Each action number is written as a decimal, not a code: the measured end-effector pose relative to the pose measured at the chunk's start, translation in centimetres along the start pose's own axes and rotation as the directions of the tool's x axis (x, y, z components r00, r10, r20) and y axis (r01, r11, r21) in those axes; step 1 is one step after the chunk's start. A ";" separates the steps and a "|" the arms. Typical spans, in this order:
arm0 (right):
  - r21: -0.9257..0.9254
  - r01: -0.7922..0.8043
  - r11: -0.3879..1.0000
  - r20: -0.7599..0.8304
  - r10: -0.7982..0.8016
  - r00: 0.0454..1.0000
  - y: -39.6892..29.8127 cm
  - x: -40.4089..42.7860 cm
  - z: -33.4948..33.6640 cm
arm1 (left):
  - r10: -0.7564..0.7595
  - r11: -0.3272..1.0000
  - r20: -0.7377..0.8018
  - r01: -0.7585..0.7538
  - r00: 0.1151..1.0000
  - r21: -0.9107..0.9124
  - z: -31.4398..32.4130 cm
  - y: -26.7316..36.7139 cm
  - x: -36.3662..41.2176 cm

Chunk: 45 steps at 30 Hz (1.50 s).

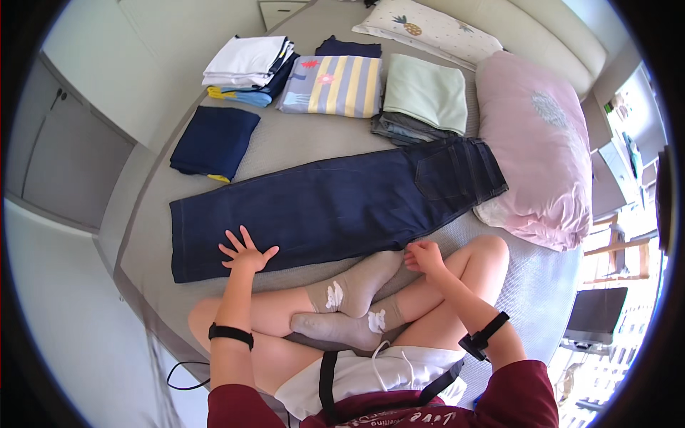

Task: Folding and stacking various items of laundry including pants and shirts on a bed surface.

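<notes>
Dark blue denim jeans (321, 206), folded lengthwise with the legs together, lie across the bed in front of me. The waistband (491, 167) points right and the leg hems (179, 242) lie at the left. My left hand (248, 258) rests palm down on the legs near the hem end, its fingers spread. My right hand (425, 257) is at the jeans' near edge, by the crotch, with curled fingers. Whether it pinches the cloth there cannot be made out. My crossed feet in grey-beige socks (369, 289) are just below the jeans.
Beyond the jeans lie a folded navy garment (214, 140), a stack with white cloth on top (246, 61), a striped folded cloth (334, 85) and a stack topped by pale green cloth (425, 91). A pink pillow (532, 150) borders the waistband. A patterned pillow (428, 29) lies behind.
</notes>
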State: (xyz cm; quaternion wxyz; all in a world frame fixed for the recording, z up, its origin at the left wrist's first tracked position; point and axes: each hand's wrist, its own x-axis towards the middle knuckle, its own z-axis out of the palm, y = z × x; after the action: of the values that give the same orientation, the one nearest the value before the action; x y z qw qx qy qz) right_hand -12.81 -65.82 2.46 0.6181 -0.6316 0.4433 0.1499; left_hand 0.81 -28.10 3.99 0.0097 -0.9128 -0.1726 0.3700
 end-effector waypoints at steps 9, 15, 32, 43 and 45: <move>-0.561 0.589 0.582 0.105 -0.656 0.747 0.0 -1.5 -0.4 | 0.788 0.584 -0.353 -0.794 0.504 0.170 2.5 8.2 -8.2; -0.603 0.722 0.339 0.157 -0.837 0.524 0.6 -0.6 -0.5 | 0.877 0.459 -0.283 -0.851 0.388 0.255 4.8 15.0 -11.7; -0.727 0.686 0.000 0.372 -0.840 0.395 1.5 0.2 0.8 | 0.688 0.674 -0.145 -0.552 0.711 0.491 7.1 13.0 -9.2; -0.712 0.694 -0.106 0.440 -0.838 0.323 -0.1 -0.6 1.2 | 0.697 0.644 -0.081 -0.572 0.713 0.508 7.6 13.1 -8.2; -0.668 0.727 -0.159 0.475 -0.843 0.252 -0.6 -0.7 1.2 | 0.711 0.630 -0.105 -0.563 0.695 0.535 8.2 12.8 -7.4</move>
State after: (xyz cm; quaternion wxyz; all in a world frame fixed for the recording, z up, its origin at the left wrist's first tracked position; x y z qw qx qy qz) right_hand -12.30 -64.60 3.16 0.1728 -0.9697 -0.1272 -0.1165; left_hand -5.72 -43.38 1.17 0.1205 -0.9287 0.2632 0.2320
